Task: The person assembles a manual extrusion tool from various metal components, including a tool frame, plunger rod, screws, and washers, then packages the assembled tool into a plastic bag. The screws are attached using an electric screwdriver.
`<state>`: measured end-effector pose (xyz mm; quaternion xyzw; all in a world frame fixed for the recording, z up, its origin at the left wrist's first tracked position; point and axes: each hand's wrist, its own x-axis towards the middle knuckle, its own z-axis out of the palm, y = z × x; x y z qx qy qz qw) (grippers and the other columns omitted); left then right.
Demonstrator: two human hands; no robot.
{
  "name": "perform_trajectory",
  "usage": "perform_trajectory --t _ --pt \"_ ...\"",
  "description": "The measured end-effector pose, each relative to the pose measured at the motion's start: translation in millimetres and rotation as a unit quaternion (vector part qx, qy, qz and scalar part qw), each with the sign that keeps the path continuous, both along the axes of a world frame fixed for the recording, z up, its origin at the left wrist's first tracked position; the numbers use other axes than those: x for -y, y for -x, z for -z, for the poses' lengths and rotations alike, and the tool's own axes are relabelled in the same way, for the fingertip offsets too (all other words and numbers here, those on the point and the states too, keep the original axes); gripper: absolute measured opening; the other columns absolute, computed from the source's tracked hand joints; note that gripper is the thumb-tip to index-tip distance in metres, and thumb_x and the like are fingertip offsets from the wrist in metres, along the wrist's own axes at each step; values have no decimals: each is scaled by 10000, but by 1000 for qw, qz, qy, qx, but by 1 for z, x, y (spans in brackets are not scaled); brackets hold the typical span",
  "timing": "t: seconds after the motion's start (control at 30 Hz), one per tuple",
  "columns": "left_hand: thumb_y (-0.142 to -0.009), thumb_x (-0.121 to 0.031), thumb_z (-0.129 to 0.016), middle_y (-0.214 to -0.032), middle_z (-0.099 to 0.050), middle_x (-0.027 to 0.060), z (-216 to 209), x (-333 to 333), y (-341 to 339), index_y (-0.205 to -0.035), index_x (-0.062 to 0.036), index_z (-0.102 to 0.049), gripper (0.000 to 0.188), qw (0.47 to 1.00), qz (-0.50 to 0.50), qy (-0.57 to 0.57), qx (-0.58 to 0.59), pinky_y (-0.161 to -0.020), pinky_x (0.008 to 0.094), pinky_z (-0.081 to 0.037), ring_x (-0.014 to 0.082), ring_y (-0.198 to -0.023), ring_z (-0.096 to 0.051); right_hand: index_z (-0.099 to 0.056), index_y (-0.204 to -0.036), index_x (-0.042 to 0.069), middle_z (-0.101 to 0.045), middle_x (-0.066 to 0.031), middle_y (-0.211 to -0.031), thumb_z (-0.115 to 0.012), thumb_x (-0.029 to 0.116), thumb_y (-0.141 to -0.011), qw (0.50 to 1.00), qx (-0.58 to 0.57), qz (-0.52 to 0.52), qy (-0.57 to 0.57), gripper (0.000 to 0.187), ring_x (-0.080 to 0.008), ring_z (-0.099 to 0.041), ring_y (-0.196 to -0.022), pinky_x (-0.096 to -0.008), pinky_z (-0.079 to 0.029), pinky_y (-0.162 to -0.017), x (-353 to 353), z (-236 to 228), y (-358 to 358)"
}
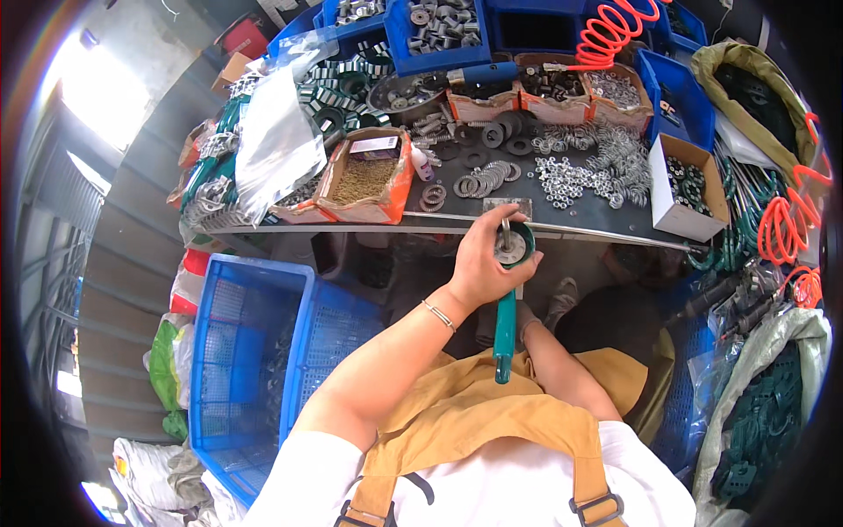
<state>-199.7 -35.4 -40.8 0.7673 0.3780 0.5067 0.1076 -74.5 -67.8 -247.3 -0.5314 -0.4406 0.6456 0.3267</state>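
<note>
My left hand (479,268) is wrapped round a green-handled part (505,329) just in front of the bench edge. The part has a round head with a silver metal disc and a short pin standing up from it; its long green handle points back toward me. My thumb and fingers close round the head from both sides. Below and behind the handle, my right hand (525,314) lies in shadow, and its fingers are hidden. A small metal plate (507,208) sits at the bench edge just beyond my left hand.
On the dark bench (549,215) lie nuts (566,182), coil springs (622,167) and flat washers (479,182). Open boxes hold small parts, including a white carton (688,189). Blue crates (250,351) stand at my left. Red coiled hoses (606,35) hang above and at the right.
</note>
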Motion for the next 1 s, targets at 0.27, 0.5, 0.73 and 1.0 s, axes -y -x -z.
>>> perform_trajectory --t 0.27,0.5,0.73,1.0 --pt "-698 -189 -806 -1079 -635 104 -2 -5 4 -1221 -41 -485 631 1000 -1 5 9 -858 346 -498 246 -982 -632 -629 -931 51 -643 -83 -788 -496 33 -859 980 -164 71 83 152 -184 -588 -576 -298 -404 -462 -7 -22 11" --pt "-641 -166 -821 -1068 -621 136 -7 -4 -13 -1099 -61 -563 536 1000 12 16 13 -866 385 -496 338 -1008 -600 -608 -1122 12 -694 -182 -974 -541 280 -873 819 424 -319 -220 371 -293 -699 -816 -412 -549 -704 -28 -37 -50" --pt "-636 -213 -844 -1085 -623 126 -6 3 7 -1087 -46 -596 541 999 4 23 26 -859 385 -518 309 -1012 -609 -675 -907 74 -671 -200 -863 -578 248 -852 700 591 16 -400 206 -382 -643 -845 -468 -519 -748 -148 -339 -83" --pt "-765 -76 -688 -1125 -569 148 -81 -115 82 -1205 -38 -514 475 993 18 -118 -17 -967 471 -412 357 -1065 -551 -685 -985 7 -659 -238 -1030 -655 205 -757 664 717 -33 -209 303 -374 -635 -990 -448 -510 -874 -314 -298 -165"
